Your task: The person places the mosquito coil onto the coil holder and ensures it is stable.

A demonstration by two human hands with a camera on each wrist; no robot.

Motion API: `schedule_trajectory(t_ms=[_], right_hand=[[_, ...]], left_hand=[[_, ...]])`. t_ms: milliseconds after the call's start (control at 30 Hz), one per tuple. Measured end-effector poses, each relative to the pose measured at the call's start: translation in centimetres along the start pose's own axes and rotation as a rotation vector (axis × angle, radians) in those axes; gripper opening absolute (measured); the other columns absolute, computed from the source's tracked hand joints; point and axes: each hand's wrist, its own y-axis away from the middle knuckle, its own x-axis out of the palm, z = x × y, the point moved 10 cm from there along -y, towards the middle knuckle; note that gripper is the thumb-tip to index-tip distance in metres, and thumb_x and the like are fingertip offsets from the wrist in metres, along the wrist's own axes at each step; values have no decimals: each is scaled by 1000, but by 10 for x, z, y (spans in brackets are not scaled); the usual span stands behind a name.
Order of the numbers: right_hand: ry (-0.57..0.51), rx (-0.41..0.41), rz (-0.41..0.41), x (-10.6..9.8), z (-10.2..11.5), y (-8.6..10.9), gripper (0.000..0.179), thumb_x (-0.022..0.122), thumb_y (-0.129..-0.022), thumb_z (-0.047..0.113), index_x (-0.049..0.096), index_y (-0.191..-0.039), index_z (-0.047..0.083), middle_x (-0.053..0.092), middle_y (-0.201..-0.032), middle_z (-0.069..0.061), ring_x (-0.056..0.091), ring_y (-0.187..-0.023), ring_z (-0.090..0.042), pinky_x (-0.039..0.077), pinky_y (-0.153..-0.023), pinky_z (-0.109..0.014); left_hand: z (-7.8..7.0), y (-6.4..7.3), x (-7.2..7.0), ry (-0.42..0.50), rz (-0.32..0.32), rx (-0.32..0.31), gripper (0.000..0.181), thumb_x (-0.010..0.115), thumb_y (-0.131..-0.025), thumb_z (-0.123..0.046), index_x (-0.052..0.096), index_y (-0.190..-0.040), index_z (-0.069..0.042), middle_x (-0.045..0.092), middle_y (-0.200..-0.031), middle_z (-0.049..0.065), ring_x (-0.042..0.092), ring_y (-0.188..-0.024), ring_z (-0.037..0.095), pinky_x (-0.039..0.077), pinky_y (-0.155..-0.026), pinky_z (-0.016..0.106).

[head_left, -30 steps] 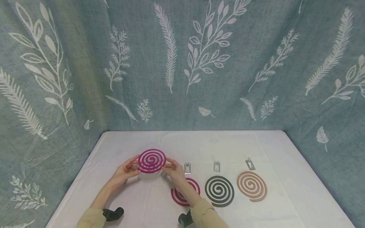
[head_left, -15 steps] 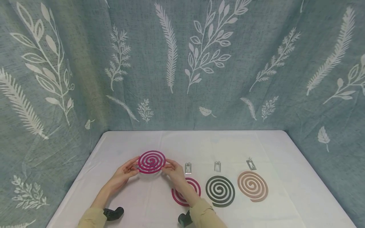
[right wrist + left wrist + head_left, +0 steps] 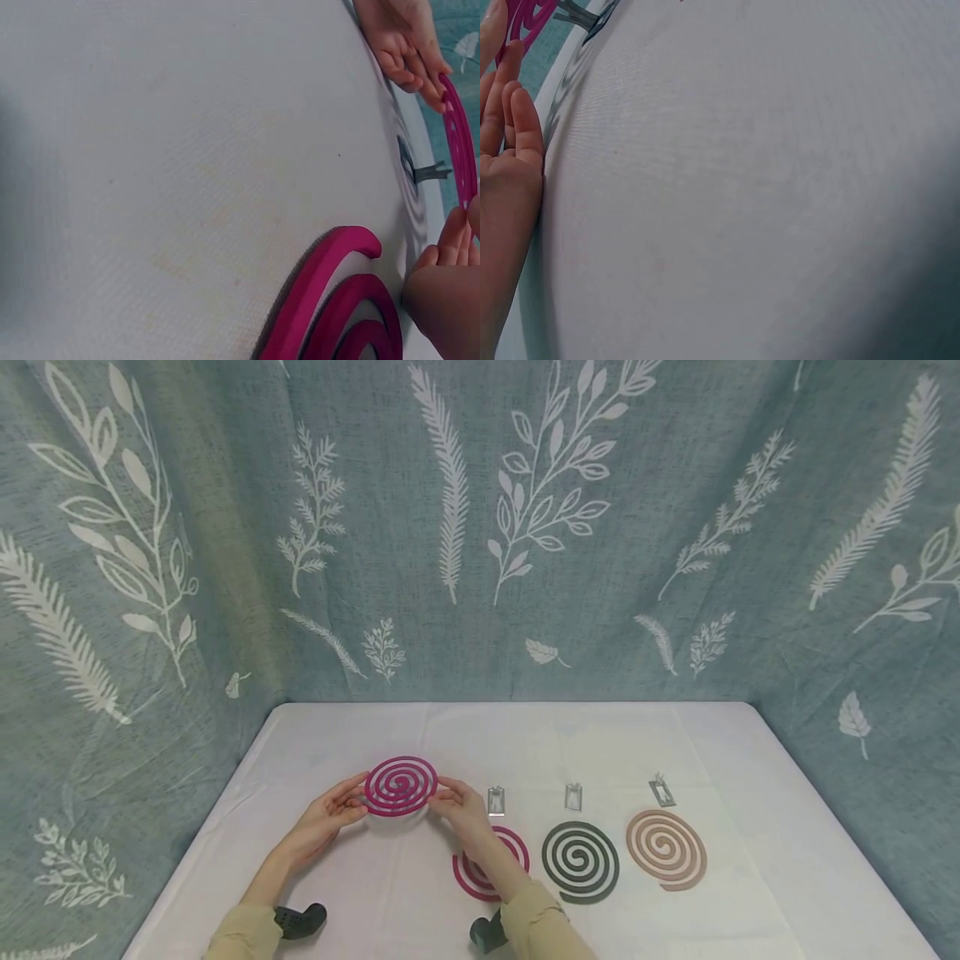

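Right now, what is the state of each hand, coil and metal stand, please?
Left hand: grips the raised coil.
Right hand: grips its opposite side.
Raised coil: held off the table.
Lower magenta coil: flat, partly hidden.
Dark green coil: flat.
Tan coil: flat.
Stand between the hands: prong up.
Three other stands: on the table, unloaded.

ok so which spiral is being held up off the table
The magenta spiral gripped between the left hand and right hand; the other magenta spiral, dark spiral and tan spiral lie flat on the table.
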Motion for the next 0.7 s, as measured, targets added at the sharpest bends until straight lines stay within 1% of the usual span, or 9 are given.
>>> schedule_trajectory(t_ms=[200,400,600,700], right_hand=[[2,1,-15,-1,1,1,43,62,-86,-3,52,-128,-6,64,-85,1,56,-75,-4,48,-73,-17],[-4,-8,-41,-1,2,1,43,62,-85,-4,53,-127,-7,65,-88,-7,56,-74,-4,49,-73,-17],[42,-2,-54,0,0,2,42,62,-86,-1,53,-127,-4,64,-87,-3,56,-75,-4,49,-74,-17],[52,-1,-58,0,0,2,43,62,-86,-1,53,-128,-4,63,-87,-4,56,-75,-4,49,-73,-17]], left_hand=[[1,-2,0,-18,-10,-10,65,59,-92,-8,24,-146,5,54,-111,-15,48,-96,-2,47,-83,11],[3,-2,-1,-29,-26,-31,66,60,-92,-9,26,-146,3,54,-110,-15,48,-94,-1,46,-81,11],[2,-1,0,-47,-3,-25,65,59,-93,-10,25,-147,2,53,-112,-14,48,-95,-2,46,-82,11],[0,0,1,-62,9,-15,65,58,-93,-11,25,-147,2,53,-113,-13,48,-95,-3,46,-82,10]])
